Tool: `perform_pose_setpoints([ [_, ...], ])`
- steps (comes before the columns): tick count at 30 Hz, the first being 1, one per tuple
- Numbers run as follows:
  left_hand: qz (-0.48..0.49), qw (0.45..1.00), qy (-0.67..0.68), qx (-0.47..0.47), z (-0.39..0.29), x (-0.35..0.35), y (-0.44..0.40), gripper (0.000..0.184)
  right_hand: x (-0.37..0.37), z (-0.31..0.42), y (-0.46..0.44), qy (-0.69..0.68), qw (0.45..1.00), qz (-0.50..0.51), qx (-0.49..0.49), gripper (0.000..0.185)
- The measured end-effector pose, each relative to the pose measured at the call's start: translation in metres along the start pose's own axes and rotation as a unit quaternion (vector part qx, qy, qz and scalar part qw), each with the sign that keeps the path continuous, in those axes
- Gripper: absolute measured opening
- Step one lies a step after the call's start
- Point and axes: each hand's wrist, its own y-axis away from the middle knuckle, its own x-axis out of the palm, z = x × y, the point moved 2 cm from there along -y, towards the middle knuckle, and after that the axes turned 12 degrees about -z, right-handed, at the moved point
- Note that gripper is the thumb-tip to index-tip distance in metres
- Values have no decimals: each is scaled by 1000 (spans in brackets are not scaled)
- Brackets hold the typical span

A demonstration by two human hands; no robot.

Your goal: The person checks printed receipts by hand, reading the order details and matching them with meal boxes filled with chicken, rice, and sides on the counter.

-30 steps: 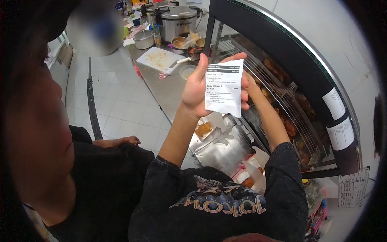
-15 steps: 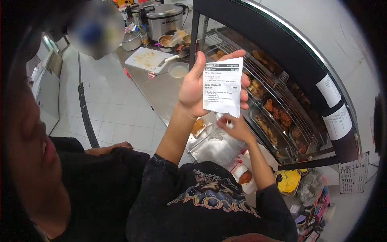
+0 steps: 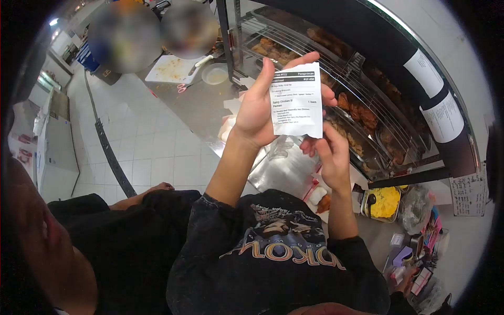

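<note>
My left hand (image 3: pixel 253 113) holds up a printed paper order slip (image 3: pixel 296 105), its fingers behind the paper and the thumb raised at the left edge. Just below the slip's lower right corner is my right hand (image 3: pixel 336 155), fingers loosely bent and apart, with nothing visible in them. Whether those fingertips touch the paper I cannot tell. Beneath both hands lies a metal tray (image 3: pixel 275 170) on the counter. White rice and a brown fried piece (image 3: pixel 323 203) sit in a paper wrapper beside my right forearm.
A glass display case (image 3: pixel 362 105) with trays of fried chicken stands at the right. On the counter are a cutting board (image 3: pixel 170 71), red-handled scissors (image 3: pixel 181 88) and a bowl (image 3: pixel 215 74). A pan of yellow food (image 3: pixel 385 202) sits lower right. Another person in black (image 3: pixel 131 236) stands close at left.
My right hand has risen toward the slip's lower edge, and its pinched fingers have spread. The slip stays in my left hand. The camera view has shifted slightly.
</note>
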Motion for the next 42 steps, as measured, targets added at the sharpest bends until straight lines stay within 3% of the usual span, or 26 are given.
perform_pose_setpoints([
  [5,-37,999,-34,3,2,5,6,76,21,6,-5,-14,998,-62,-9,19],
  [9,-194,970,-109,97,8,2,22,46,24,6,-6,-20,992,-113,-44,20],
  [12,-203,944,-194,172,15,-14,38,20,19,4,-8,-46,990,-123,-44,20],
  [15,-249,922,-232,181,19,-11,51,9,19,4,-7,-38,990,-125,-44,19],
  [28,-272,911,-223,217,26,-7,58,8,18,9,2,-46,989,-128,-63,20],
  [37,-274,905,-247,214,25,-4,59,10,12,9,5,-6,993,-103,-56,40],
  [42,-278,904,-257,199,30,-4,56,9,7,5,7,-5,993,-109,-52,39],
])
